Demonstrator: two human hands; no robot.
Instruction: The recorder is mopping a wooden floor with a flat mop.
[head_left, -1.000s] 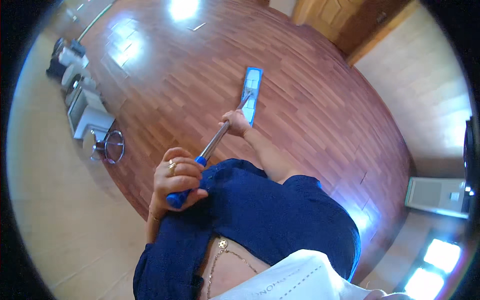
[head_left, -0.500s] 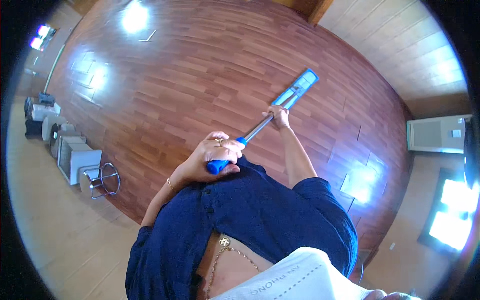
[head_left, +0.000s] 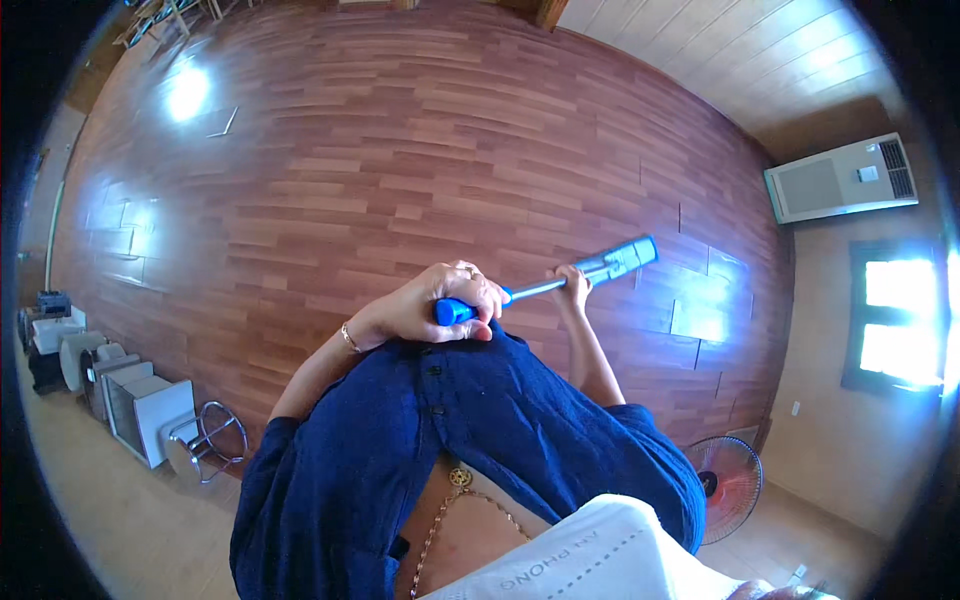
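Observation:
A flat mop (head_left: 628, 259) with a blue rectangular head and a metal pole lies slantwise in front of me, its head out to the right over the brown wood-plank floor (head_left: 420, 160). My left hand (head_left: 440, 301) is closed around the blue grip at the pole's near end, close to my waist. Farther along the pole, near the mop head, my right hand (head_left: 571, 288) wraps the metal shaft. Part of the shaft between the hands is covered by my left fingers.
A round metal-framed stool (head_left: 208, 440) and a white cabinet (head_left: 160, 415) stand at the left with other goods behind them. At the right are a floor fan (head_left: 725, 488), a pale air-conditioner-like unit (head_left: 840, 180) and a bright window (head_left: 900, 315). Wooden furniture (head_left: 170, 22) shows far left.
The mop head has swung nearer and slightly right, so the pole lies flatter across my view. My view has turned, bringing the fan into sight. Both hands keep their hold.

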